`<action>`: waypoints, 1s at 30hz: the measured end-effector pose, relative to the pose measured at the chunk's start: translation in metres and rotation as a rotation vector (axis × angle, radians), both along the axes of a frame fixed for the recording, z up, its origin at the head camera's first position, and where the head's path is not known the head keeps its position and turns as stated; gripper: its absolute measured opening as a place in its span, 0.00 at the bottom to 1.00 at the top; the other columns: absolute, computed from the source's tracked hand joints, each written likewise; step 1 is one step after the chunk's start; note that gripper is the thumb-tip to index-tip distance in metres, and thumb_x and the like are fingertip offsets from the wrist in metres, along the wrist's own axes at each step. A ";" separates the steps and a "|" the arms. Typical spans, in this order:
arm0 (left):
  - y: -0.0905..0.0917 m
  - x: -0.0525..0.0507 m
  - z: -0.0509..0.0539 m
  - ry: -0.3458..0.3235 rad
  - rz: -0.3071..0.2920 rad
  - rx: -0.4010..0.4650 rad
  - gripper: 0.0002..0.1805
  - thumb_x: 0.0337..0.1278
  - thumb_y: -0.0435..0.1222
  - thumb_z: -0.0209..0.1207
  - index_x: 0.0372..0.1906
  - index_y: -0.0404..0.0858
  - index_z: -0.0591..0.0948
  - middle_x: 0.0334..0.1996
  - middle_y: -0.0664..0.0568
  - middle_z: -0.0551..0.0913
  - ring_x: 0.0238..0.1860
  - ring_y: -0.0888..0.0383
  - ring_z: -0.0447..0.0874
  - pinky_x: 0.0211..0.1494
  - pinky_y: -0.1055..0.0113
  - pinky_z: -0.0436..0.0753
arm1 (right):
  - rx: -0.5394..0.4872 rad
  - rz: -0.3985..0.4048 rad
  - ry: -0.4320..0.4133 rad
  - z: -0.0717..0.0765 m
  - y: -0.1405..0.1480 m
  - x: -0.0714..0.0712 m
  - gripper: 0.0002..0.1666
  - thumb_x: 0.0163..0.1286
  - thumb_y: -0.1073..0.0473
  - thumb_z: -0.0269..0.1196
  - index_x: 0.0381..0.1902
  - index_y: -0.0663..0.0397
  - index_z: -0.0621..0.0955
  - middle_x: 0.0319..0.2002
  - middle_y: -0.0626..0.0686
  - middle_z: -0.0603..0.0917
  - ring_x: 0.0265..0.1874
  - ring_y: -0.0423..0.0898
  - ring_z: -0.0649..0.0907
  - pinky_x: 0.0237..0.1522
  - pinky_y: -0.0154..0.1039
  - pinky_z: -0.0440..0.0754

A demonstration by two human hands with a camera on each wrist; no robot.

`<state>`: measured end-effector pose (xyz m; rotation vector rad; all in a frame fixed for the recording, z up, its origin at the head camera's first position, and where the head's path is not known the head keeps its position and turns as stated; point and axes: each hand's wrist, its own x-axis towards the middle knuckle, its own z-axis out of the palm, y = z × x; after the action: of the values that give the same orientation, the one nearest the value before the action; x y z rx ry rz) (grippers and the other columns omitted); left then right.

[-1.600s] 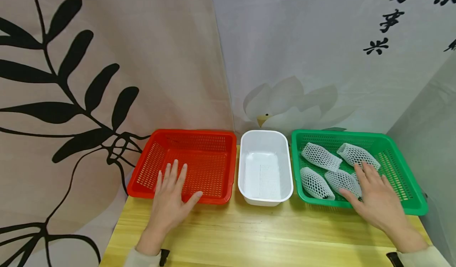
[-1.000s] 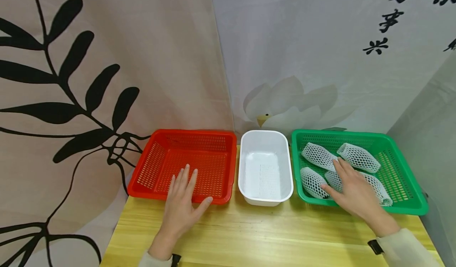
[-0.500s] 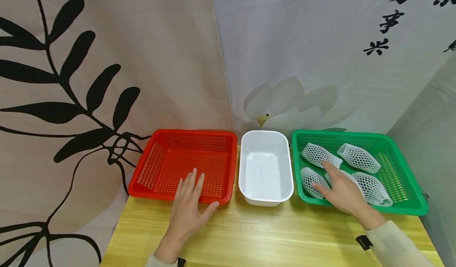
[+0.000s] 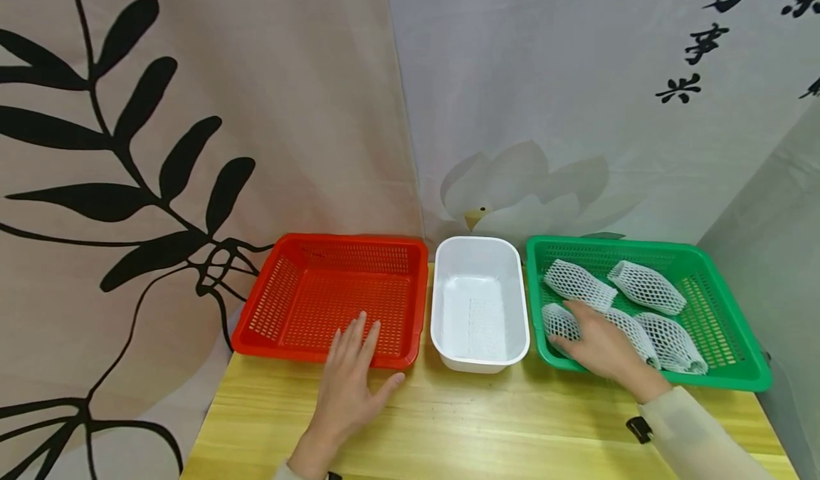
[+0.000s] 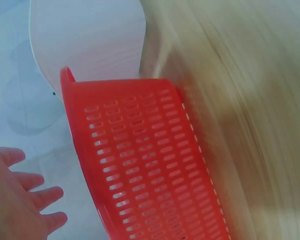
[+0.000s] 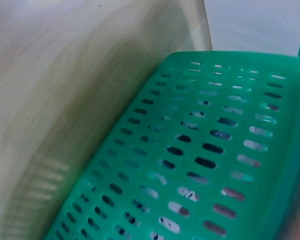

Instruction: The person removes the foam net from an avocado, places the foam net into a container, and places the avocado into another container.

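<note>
My right hand (image 4: 602, 345) reaches over the front left of the green basket (image 4: 737, 337), thumb and index finger spread above a white foam net sleeve (image 4: 559, 320). The hand covers part of that sleeve, and no firm grip shows. Several more foam net sleeves (image 4: 647, 286) lie in the basket; what they contain is not visible. My left hand (image 4: 349, 387) hovers with straight fingers over the front edge of the red basket (image 4: 295, 302), holding nothing. In the left wrist view its fingers (image 5: 45, 197) are beside the red basket's rim (image 5: 87, 170).
A white plastic tub (image 4: 480, 309) stands between the two baskets on the wooden table (image 4: 487, 423). Behind them hangs a printed cloth (image 4: 307, 110). The green basket's slotted wall (image 6: 190, 145) fills much of the right wrist view.
My right hand has moved left across the green basket, from the right-hand sleeves to the front-left one. My left hand has drifted right and slightly towards me. The sleeves stay in place.
</note>
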<state>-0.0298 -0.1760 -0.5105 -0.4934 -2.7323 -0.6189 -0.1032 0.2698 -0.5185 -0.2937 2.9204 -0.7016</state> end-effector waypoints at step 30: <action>0.025 0.013 -0.010 0.022 -0.069 0.008 0.47 0.66 0.64 0.58 0.79 0.38 0.68 0.82 0.43 0.56 0.79 0.40 0.60 0.80 0.44 0.54 | -0.018 -0.187 -0.226 0.001 0.006 -0.018 0.55 0.69 0.40 0.65 0.72 0.83 0.62 0.66 0.81 0.72 0.61 0.78 0.75 0.56 0.72 0.77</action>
<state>-0.0167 -0.1508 -0.5209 -0.5914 -2.7007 -0.6381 -0.1210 0.2757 -0.5179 0.0567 2.7487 -0.7327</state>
